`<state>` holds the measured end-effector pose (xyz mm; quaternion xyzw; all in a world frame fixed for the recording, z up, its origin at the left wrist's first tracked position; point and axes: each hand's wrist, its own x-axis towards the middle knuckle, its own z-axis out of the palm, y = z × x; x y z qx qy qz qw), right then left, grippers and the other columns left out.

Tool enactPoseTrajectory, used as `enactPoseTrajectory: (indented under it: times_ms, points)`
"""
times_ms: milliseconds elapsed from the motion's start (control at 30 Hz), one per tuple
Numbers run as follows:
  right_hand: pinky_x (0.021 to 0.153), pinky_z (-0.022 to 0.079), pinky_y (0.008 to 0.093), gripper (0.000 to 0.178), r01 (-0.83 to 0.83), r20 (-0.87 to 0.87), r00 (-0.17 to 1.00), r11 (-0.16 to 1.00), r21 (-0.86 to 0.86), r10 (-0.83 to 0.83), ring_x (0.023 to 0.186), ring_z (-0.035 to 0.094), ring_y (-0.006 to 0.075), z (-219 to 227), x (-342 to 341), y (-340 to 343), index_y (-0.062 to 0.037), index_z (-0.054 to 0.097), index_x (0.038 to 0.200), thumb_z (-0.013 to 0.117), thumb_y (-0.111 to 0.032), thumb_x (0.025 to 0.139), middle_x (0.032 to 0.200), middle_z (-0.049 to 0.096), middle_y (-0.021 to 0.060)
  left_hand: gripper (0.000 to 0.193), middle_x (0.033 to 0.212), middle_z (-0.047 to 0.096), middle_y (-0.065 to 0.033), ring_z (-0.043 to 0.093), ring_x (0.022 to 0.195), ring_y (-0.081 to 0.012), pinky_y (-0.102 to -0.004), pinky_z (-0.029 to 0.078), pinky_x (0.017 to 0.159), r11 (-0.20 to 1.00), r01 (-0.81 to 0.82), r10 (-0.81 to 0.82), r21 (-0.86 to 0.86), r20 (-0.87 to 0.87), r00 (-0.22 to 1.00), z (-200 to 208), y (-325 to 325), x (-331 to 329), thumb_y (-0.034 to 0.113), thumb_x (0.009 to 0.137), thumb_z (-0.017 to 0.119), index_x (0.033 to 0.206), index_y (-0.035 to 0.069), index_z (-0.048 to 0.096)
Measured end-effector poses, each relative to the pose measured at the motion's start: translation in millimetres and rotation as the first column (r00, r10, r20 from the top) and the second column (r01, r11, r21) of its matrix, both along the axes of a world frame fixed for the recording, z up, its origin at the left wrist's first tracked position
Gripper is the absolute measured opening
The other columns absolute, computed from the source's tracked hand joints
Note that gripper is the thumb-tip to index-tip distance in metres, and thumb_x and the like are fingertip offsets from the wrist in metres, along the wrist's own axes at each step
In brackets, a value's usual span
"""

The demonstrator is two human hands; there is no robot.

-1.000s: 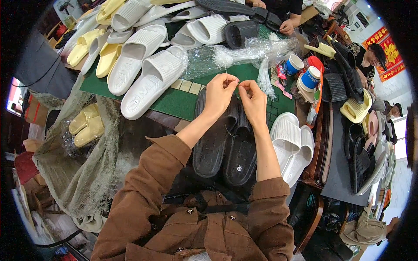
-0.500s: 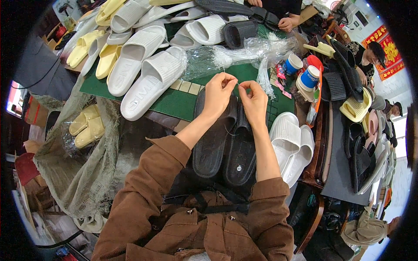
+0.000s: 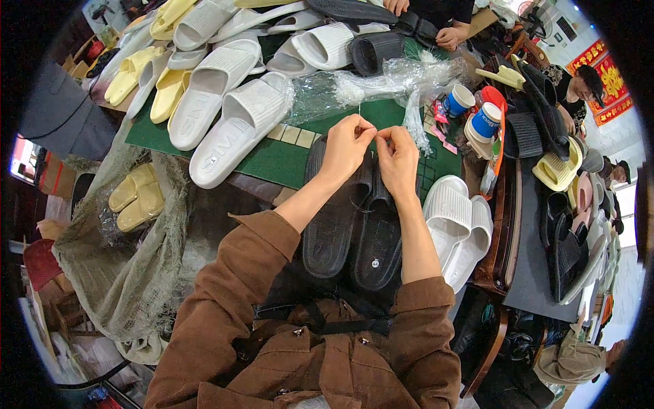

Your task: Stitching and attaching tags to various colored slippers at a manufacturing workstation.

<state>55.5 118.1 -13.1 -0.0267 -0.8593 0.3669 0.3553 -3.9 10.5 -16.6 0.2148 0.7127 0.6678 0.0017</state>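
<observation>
A pair of black slide sandals [image 3: 327, 238] lies side by side in front of me, toes away, with a small round white sticker on the right one's footbed. A thin string [image 3: 361, 208] loops between their straps. Above the straps, my left hand [image 3: 347, 146] and my right hand [image 3: 397, 157] are each closed in a pinch, fingertips almost touching. They appear to hold the ends of this string; the fingers hide most of it there. A fine pale end sticks up over my left fingers.
White slides [image 3: 458, 228] stand right of the black pair; more grey-white slides [image 3: 238, 129] crowd the green mat [image 3: 272, 160]. Beyond my hands lies clear plastic wrap [image 3: 317, 95] with white string bundles. Paper cups [image 3: 485, 123] stand right. A co-worker's hand [image 3: 449, 37] rests at the far edge.
My fingertips have come slightly closer together, and my left hand has shifted a little to the right. The black slides have stayed in place.
</observation>
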Motion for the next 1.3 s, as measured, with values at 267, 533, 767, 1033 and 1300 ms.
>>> enactPoseTrajectory:
  times_ms: [267, 533, 767, 1033, 1300]
  points:
    - [0.055, 0.042, 0.0327, 0.004, 0.007, 0.009, 1.000, 1.000, -0.015, -0.007, 0.059, 0.052, 0.0229, -2.0, -1.7, -0.8, 0.0003, 0.057, 0.080, 0.061, -0.001, 0.080, 0.073, 0.053, 0.0112, 0.010, 0.075, 0.061, -0.0138, 0.059, 0.064, -0.0222, -0.0336, 0.047, 0.060, 0.996, -0.025, 0.021, -0.088, -0.050, 0.999, -4.9, 2.6, -0.3, 0.005, 0.080, 0.064, 0.081, -0.004, 0.060]
    - [0.055, 0.043, 0.0308, 0.005, 0.028, 0.090, 0.996, 0.997, -0.067, -0.022, 0.059, 0.052, 0.0198, 3.1, -1.0, -4.3, -0.0013, 0.060, 0.084, 0.062, -0.003, 0.080, 0.077, 0.059, 0.0105, 0.009, 0.072, 0.061, -0.0121, 0.058, 0.062, -0.0187, -0.0315, 0.046, 0.059, 0.999, -0.039, 0.040, 0.007, -0.028, 0.999, -4.0, -0.3, 1.3, 0.006, 0.081, 0.062, 0.082, -0.003, 0.059]
    - [0.055, 0.043, 0.0298, 0.006, 0.036, 0.094, 0.995, 0.995, -0.088, -0.028, 0.059, 0.053, 0.0177, 0.8, -0.2, -0.9, -0.0026, 0.061, 0.085, 0.063, -0.004, 0.080, 0.077, 0.061, 0.0091, 0.009, 0.067, 0.059, -0.0036, 0.053, 0.059, -0.0090, -0.0258, 0.044, 0.056, 0.986, -0.046, 0.035, 0.159, 0.073, 0.997, -3.2, 0.0, -1.1, 0.007, 0.086, 0.060, 0.083, -0.001, 0.058]
    - [0.057, 0.045, 0.0318, 0.005, 0.060, 0.078, 0.995, 0.997, -0.049, -0.056, 0.062, 0.056, 0.0225, -0.4, -1.2, -0.7, -0.0029, 0.060, 0.083, 0.063, -0.004, 0.079, 0.076, 0.060, 0.0101, 0.008, 0.069, 0.060, -0.0039, 0.055, 0.061, -0.0092, -0.0262, 0.045, 0.056, 0.979, -0.085, 0.073, 0.183, 0.070, 0.995, -6.3, 1.4, 0.1, 0.007, 0.086, 0.060, 0.084, -0.001, 0.058]
    - [0.057, 0.045, 0.0325, 0.003, 0.068, 0.100, 0.993, 0.996, -0.055, -0.062, 0.063, 0.057, 0.0238, -0.3, -1.2, -1.3, -0.0029, 0.059, 0.082, 0.061, -0.005, 0.080, 0.077, 0.060, 0.0110, 0.007, 0.072, 0.062, -0.0052, 0.057, 0.064, -0.0103, -0.0258, 0.046, 0.060, 0.991, -0.059, 0.056, 0.123, 0.032, 0.998, -3.4, -0.4, 0.3, 0.006, 0.084, 0.061, 0.084, -0.001, 0.059]
